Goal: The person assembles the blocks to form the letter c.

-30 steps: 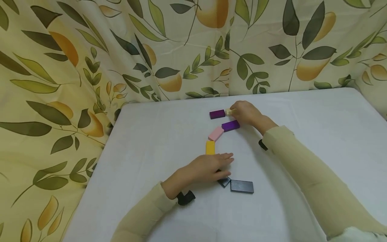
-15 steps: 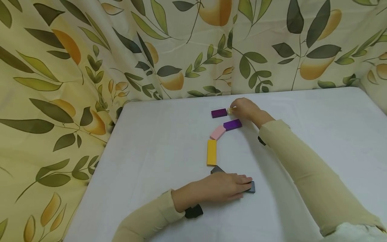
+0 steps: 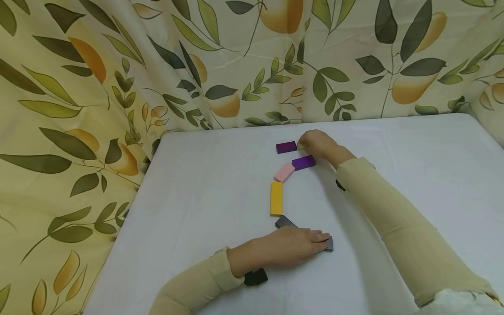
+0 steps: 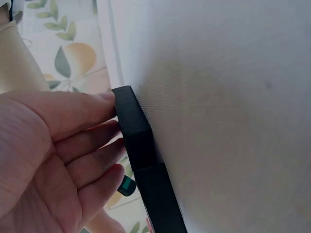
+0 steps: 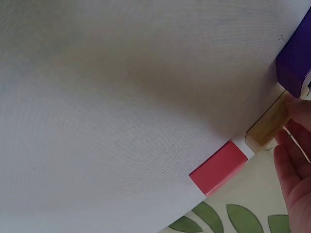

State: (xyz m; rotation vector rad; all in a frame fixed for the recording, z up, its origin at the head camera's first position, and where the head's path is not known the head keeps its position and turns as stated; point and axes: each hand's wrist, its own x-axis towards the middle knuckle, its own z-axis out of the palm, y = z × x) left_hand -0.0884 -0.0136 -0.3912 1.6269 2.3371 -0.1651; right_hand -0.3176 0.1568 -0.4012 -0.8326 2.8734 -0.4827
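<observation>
Evidently, the right hand (image 3: 320,143) pinches the wooden block (image 5: 268,122) between thumb and fingers, likely to align it beside the maroon block (image 3: 286,147). The left hand (image 3: 289,246) rests nearly straight fingers on the near grey block (image 3: 330,243), perhaps steadying it; the hand hides much. Between curve the yellow block (image 3: 276,199), pink block (image 3: 284,172) and violet block (image 3: 303,162), the last crowding the right hand.

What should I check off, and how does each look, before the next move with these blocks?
1. Right hand has the wooden block: ok, pinched.
2. Wooden block meets the maroon block: not ok, a gap shows.
3. Near-end dark block touches the other dark block: ok.
4. Left hand grips the near-end dark block firmly: cannot tell, though it touches it.
5. Yellow block untouched by hands: ok.
</observation>
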